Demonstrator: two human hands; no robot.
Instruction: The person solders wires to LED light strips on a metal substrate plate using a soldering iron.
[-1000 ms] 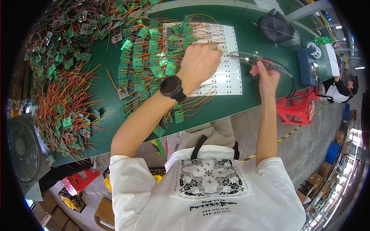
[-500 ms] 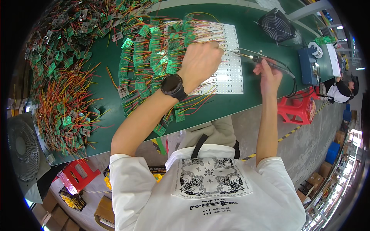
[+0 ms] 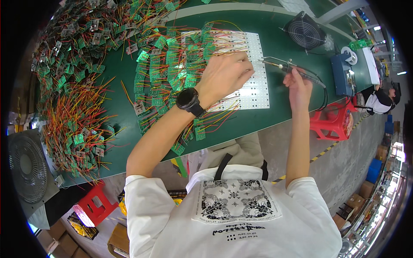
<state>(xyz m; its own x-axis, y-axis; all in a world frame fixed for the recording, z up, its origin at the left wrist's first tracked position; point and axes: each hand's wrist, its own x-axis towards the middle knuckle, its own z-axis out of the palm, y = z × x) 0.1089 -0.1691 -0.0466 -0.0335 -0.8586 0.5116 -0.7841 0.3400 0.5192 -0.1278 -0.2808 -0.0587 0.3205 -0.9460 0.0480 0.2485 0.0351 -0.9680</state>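
Note:
My left hand [image 3: 228,76], a black watch [image 3: 189,101] on its wrist, hovers over a white perforated board [image 3: 260,92]. Its fingers are curled in; whatever is between them is hidden. Red, yellow and dark wires from rows of small green circuit boards [image 3: 175,78] lie across that white board, partly under this hand. In my right hand [image 3: 298,89] is a soldering iron [image 3: 289,67] with a thin metal guide tube fixed along it. The iron's tip points left, at the right side of the perforated board, a short way from my left fingers.
A large heap of wired circuit boards [image 3: 77,56] covers the table's left side. A black fan [image 3: 304,32] stands at the far right, near a blue box [image 3: 343,74] and a solder spool [image 3: 350,56]. Another fan [image 3: 28,165] is at left. Red stools [image 3: 333,122] flank the table.
My left hand has come a little nearer to me over the white board, its fingers curling more. The soldering iron stays in my right hand almost unmoved. The whole view has shifted slightly.

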